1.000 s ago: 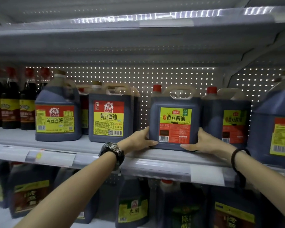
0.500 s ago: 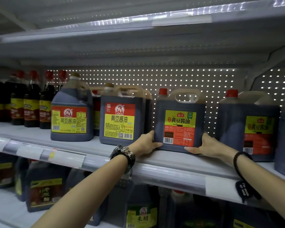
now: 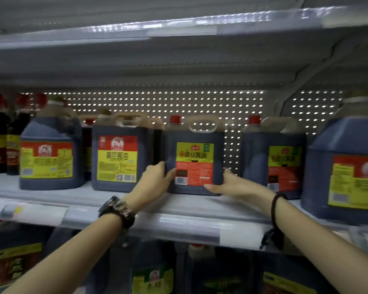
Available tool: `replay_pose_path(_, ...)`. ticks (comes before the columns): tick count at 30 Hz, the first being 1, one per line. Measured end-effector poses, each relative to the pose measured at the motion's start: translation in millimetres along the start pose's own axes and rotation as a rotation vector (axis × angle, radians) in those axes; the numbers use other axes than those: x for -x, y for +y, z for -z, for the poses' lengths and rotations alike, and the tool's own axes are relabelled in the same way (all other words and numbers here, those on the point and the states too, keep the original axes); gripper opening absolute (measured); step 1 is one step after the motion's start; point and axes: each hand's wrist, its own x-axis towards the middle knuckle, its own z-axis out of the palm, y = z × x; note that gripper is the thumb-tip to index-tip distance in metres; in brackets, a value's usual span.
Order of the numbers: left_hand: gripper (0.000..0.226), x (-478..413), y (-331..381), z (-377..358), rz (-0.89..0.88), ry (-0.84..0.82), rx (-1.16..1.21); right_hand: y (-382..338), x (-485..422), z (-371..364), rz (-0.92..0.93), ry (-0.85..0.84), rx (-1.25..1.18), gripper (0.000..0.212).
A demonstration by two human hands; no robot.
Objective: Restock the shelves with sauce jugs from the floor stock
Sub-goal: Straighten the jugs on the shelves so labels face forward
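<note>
A dark sauce jug (image 3: pixel 194 162) with a red cap, a clear handle and a yellow-and-red label stands upright on the grey middle shelf (image 3: pixel 200 209). My left hand (image 3: pixel 155 179) grips its lower left corner, thumb on the front face. My right hand (image 3: pixel 227 184) holds the lower right corner, thumb along the bottom of the front. The jug's left side is almost against the neighbouring jug (image 3: pixel 117 160). The view is motion-blurred.
A round-shouldered jug (image 3: pixel 49 158) and slim red-capped bottles (image 3: pixel 0 145) stand further left. To the right are a matching jug (image 3: pixel 274 162) and a large jug (image 3: pixel 348 172) near the shelf edge. An upper shelf (image 3: pixel 179 49) hangs overhead; more jugs (image 3: pixel 153 279) fill the shelf below.
With both hands on it, the jug has slid left and back, closing the gap to the jug on its left. The view has shifted and blurred.
</note>
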Motion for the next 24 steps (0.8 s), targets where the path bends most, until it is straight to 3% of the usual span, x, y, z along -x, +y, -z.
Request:
replay_pose_path(3,0.045,2.9,22.6,5.2,0.014,-0.055,0.109,8.2,20.8,10.7,0.011,0.019,0.041,0.093)
replay_pose_path(6,0.073,14.5,55.6,1.1,-0.22,0.038,0.112,23.9,44.7,24.4,0.068,0.094,0.079,0.067)
replay_pose_path(8,0.065,25.1,80.7,-10.3,-0.451,0.118,0.138,30.9,57.3,32.6,0.113,0.175,0.142,0.046)
replay_pose_path(10,0.058,29.5,104.0,-26.1,-0.509,0.013,0.206,37.1,68.3,39.4,0.123,0.213,0.245,0.034)
replay_pose_path(13,0.069,17.6,128.8,-58.0,-0.419,-0.314,0.308,49.7,83.0,43.6,0.101,0.238,0.371,0.034)
replay_pose_path(16,0.105,2.8,146.2,-87.1,-0.221,-0.534,0.358,60.7,87.7,46.3,0.048,0.294,0.279,0.043)
replay_pose_path(21,0.124,-13.9,162.2,-107.8,-0.024,-0.475,0.424,60.0,70.9,54.9,-0.089,0.409,0.016,0.076)
replay_pose_path(24,0.122,-22.5,162.4,-110.7,0.026,-0.459,0.448,57.9,53.6,55.1,-0.175,0.502,-0.226,0.079)
